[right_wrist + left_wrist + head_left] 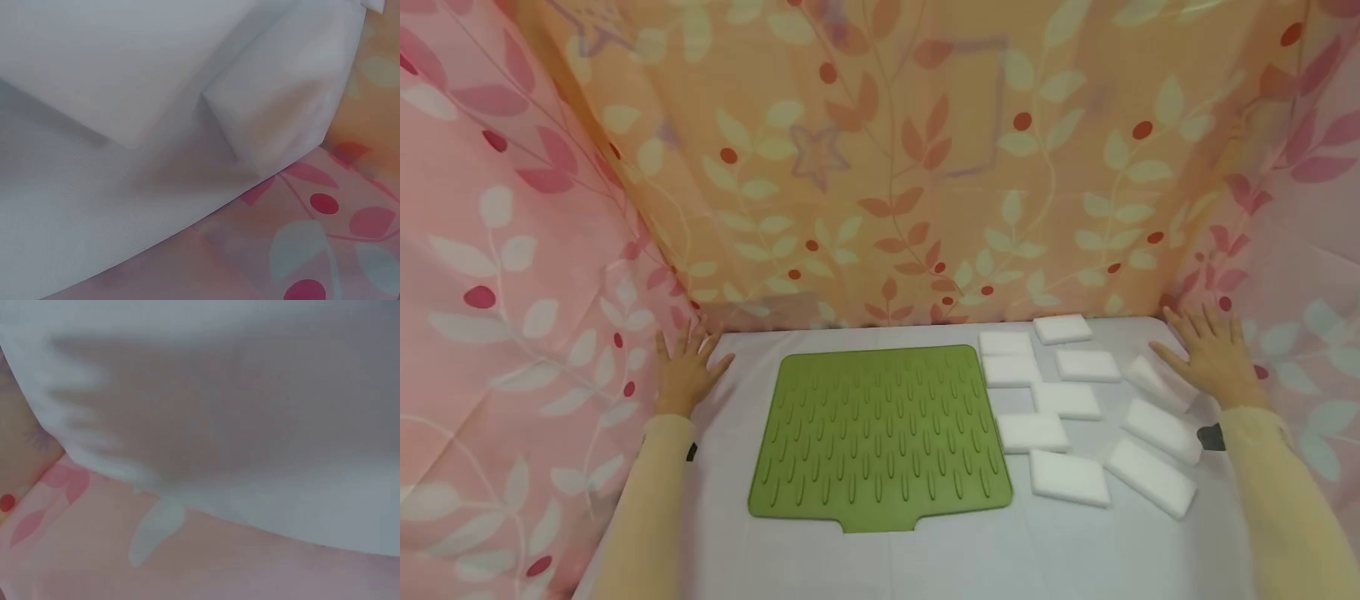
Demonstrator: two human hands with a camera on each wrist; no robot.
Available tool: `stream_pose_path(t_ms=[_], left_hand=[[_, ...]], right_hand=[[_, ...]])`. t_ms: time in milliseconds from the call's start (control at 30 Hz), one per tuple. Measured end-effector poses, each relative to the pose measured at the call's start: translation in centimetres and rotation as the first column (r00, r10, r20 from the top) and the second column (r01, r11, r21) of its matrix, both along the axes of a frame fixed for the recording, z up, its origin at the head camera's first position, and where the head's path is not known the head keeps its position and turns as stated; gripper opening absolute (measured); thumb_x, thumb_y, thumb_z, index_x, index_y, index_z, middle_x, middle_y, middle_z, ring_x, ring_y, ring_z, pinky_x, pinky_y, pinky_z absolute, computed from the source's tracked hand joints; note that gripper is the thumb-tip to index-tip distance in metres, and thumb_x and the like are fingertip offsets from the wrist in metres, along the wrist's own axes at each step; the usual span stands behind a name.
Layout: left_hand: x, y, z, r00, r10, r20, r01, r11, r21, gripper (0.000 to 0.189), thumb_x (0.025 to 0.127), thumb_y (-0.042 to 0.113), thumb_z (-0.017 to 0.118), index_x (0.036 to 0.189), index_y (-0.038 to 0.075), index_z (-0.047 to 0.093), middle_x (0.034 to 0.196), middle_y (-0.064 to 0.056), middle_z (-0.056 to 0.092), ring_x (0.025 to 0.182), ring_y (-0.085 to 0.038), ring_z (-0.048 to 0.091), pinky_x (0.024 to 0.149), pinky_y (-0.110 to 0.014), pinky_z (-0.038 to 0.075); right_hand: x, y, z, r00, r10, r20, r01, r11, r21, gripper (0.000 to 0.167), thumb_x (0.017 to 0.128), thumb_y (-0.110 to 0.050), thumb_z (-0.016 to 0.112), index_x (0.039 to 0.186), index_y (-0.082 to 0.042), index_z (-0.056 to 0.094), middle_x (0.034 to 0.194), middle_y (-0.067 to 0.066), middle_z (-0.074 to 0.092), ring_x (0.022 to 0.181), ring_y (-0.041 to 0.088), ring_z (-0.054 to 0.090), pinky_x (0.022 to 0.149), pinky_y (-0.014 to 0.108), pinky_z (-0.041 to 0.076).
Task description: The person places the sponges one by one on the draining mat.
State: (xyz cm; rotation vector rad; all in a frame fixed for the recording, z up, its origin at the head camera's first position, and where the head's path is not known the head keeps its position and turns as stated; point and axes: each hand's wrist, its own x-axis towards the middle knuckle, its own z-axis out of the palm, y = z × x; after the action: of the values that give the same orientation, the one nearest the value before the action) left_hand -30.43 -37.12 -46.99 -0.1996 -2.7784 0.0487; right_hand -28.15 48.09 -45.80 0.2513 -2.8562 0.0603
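Observation:
My left hand (pixel 688 371), fingers spread, is over the far left edge of the table in the head view, holding nothing. Across from it, my right hand (pixel 1213 358) is also spread and holds nothing, nearest to a white sponge block (pixel 1159 383) at the far right. Between the hands lies a green silicone mat (pixel 882 433) with rows of raised ridges and a tab at its front. Several white rectangular sponge blocks (pixel 1069 477) lie loosely to the mat's right. Two blocks, one a nearer sponge block (pixel 112 69), show in the right wrist view.
A white cloth covers the table (pixel 805 562). Patterned leaf-print curtains (pixel 887 167) enclose it at the back and both sides. In the left wrist view, a soft hand-shaped shadow (pixel 187 406) falls on the white cloth.

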Motion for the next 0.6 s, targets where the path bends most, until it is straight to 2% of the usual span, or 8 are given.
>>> stream_pose_path(t_ms=[100,200,267,367,433,600], left_hand=[[0.2,0.4,-0.2,1.0,-0.013,-0.014,0.014,0.999,0.045,0.064,0.09,0.047,0.052,0.145,0.02,0.032,0.152,-0.013,0.024,0.143,-0.03,0.005,0.106,-0.064,-0.009],[0.6,0.7,-0.3,1.0,-0.028,-0.011,0.028,0.997,0.077,0.064,0.09,0.045,0.054,0.144,0.02,0.033,0.148,-0.016,0.031,0.141,-0.035,0.013,0.105,-0.067,-0.003],[0.8,0.9,-0.4,0.999,-0.035,0.005,0.034,0.996,0.084,0.064,0.09,0.046,0.052,0.145,0.02,0.03,0.147,-0.016,0.033,0.14,-0.037,0.015,0.105,-0.067,-0.001],[1.1,1.0,-0.8,0.999,-0.047,0.023,0.044,0.995,0.091,0.065,0.092,0.047,0.049,0.147,0.021,0.027,0.146,-0.016,0.033,0.138,-0.039,0.017,0.104,-0.068,0.0],[1.4,1.2,-1.3,0.997,-0.063,0.043,0.058,0.992,0.108,0.064,0.093,0.047,0.047,0.147,0.021,0.026,0.147,-0.016,0.031,0.139,-0.039,0.017,0.104,-0.068,0.0],[2.4,2.2,-2.8,0.986,-0.13,0.101,0.112,0.979,0.168,0.061,0.093,0.047,0.047,0.145,0.019,0.032,0.148,-0.015,0.031,0.139,-0.037,0.018,0.104,-0.068,0.0]], right_hand=[[-0.1,0.4,-0.4,0.997,0.059,-0.042,-0.059,0.998,-0.016,0.076,0.091,-0.047,0.048,0.15,-0.015,0.012,0.151,0.022,0.017,0.141,0.039,-0.002,0.11,0.052,-0.013],[0.0,0.6,-0.7,0.988,0.123,-0.089,-0.127,0.991,-0.046,0.077,0.088,-0.042,0.055,0.149,-0.012,0.019,0.146,0.024,0.027,0.136,0.043,0.016,0.113,0.051,-0.002],[0.2,0.6,-0.9,0.987,0.142,-0.081,-0.149,0.985,-0.086,0.079,0.087,-0.04,0.059,0.149,-0.01,0.02,0.144,0.026,0.029,0.131,0.047,0.023,0.111,0.056,0.005],[0.8,0.4,-1.1,0.992,0.126,0.015,-0.121,0.977,-0.174,0.082,0.087,-0.04,0.06,0.149,-0.009,0.016,0.143,0.029,0.026,0.127,0.052,0.024,0.104,0.066,0.011],[1.3,0.3,-1.2,0.991,0.106,0.085,-0.086,0.975,-0.207,0.084,0.088,-0.042,0.059,0.148,-0.004,0.015,0.141,0.032,0.025,0.123,0.054,0.024,0.098,0.07,0.014],[2.5,0.4,-1.7,0.961,0.071,0.267,-0.002,0.969,-0.248,0.085,0.09,-0.048,0.053,0.145,0.005,0.016,0.139,0.039,0.021,0.125,0.058,0.018,0.094,0.074,0.012]])
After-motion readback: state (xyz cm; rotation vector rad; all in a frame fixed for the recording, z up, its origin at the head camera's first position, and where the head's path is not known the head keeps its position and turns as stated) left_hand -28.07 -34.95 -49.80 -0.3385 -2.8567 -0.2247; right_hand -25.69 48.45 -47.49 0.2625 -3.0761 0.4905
